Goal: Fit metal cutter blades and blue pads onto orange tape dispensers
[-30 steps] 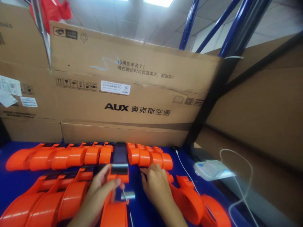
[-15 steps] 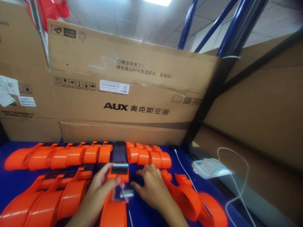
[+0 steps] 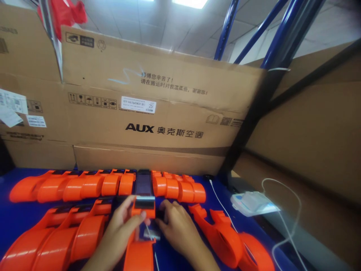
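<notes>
My left hand (image 3: 125,222) is closed on an orange plastic band (image 3: 144,213), thumb on its near side. A dark panel with a pale, shiny edge sits on top of this band, and its loop (image 3: 139,256) hangs toward me. To the right of it, my right hand (image 3: 179,226) has its fingers curled over a dark spot; whatever they hold is hidden. Between the hands, a small silvery piece (image 3: 151,235) lies low, crossed by a thin white cable (image 3: 156,259). Just beyond the band lies a flat dark device with a screen (image 3: 143,183).
Similar orange bands stand in a back row (image 3: 72,188), with more at the front left (image 3: 56,241) and right (image 3: 225,233). A white box (image 3: 255,203) with a cable is on the right. Behind stands a cardboard wall (image 3: 169,113) beside a dark rack post (image 3: 254,116).
The fingers of my right hand have curled in beside the band. My left hand keeps its hold. The whole view has shifted slightly.
</notes>
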`<state>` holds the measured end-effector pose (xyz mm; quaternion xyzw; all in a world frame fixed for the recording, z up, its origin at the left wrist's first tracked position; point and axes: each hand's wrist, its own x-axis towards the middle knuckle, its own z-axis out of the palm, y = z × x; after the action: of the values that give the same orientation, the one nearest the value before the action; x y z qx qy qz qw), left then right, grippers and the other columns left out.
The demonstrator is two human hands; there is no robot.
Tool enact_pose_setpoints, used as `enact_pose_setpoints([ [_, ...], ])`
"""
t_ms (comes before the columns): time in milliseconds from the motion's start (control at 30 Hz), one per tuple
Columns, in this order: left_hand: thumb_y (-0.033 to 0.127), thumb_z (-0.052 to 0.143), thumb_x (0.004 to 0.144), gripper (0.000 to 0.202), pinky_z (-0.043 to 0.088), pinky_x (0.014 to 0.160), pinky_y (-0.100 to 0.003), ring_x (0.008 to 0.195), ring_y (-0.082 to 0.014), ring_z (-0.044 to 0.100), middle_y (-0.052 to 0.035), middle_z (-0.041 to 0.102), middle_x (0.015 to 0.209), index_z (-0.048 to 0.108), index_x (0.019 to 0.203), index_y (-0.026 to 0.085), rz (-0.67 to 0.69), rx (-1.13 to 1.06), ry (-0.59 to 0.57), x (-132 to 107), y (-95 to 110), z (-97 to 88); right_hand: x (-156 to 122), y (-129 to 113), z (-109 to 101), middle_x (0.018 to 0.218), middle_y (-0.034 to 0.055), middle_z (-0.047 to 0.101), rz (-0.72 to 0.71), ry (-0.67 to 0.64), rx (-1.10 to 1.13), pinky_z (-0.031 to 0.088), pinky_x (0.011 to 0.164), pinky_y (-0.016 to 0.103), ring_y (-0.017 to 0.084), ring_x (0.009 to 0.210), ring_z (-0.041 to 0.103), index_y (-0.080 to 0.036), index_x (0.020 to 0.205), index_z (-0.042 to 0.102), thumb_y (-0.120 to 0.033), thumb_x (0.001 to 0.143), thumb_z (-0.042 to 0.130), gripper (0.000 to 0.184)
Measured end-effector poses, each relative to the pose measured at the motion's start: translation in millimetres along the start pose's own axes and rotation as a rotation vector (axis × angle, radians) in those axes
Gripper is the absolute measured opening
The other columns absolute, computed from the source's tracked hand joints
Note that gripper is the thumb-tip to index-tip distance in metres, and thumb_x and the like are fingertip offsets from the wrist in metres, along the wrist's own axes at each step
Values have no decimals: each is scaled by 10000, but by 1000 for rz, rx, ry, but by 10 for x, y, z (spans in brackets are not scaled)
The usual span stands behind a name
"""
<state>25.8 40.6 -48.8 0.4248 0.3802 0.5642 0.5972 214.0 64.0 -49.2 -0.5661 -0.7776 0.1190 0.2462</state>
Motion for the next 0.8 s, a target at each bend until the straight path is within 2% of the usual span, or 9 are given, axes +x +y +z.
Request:
enact_pose_setpoints([
  [100,357,734,830,401,418,506,-179,511,-91,528,-10,749,738,563,1160,207,8,37,-26,2,-45,-31,26,24,-5,681,-11,593,25,78,221,401,601,278,194,644,573,-221,1016,652,-247,878,631,142],
  [200,378,717,849,409,413,495,-184,513,-92,528,-14,746,749,546,1176,203,-4,89,-32,7,-78,-60,57,36,1,628,-50,503,29,165,546,376,527,249,152,556,498,-213,1013,621,-324,901,626,158],
  [300,407,717,845,395,416,492,-195,509,-97,527,-14,739,733,566,1143,195,0,121,-34,10,-74,-63,83,30,6,705,-36,569,48,211,866,410,521,232,128,562,521,-214,935,576,-297,845,692,168],
  [433,429,731,826,435,433,512,-214,537,-118,575,-22,752,760,588,1166,197,28,101,-5,19,-45,-45,108,-12,-3,868,31,689,87,158,1187,525,582,280,165,634,655,-215,863,533,-294,796,749,239],
  [533,447,750,800,497,446,529,-228,603,-156,635,-29,758,757,588,1197,196,13,103,11,27,-32,-40,113,-68,-17,909,71,724,99,140,1264,566,656,320,203,718,704,-190,933,612,-329,806,766,243],
  [633,447,744,806,509,445,538,-234,563,-139,598,-28,760,775,583,1217,193,23,115,1,25,-26,-44,103,-119,-22,961,103,741,109,128,1283,574,690,325,217,773,714,-170,1017,694,-370,832,749,278],
  [700,439,737,816,501,438,538,-233,526,-120,556,-17,754,778,581,1226,197,37,123,-9,22,-30,-48,93,-137,-22,989,113,742,113,118,1291,577,714,338,229,806,716,-171,1000,729,-400,855,723,271],
  [800,447,721,827,519,436,535,-234,549,-132,569,-16,751,776,556,1253,201,30,139,-16,28,-55,-59,73,-144,-33,1066,103,720,96,138,1251,574,712,332,238,868,698,-202,981,761,-388,854,728,228],
])
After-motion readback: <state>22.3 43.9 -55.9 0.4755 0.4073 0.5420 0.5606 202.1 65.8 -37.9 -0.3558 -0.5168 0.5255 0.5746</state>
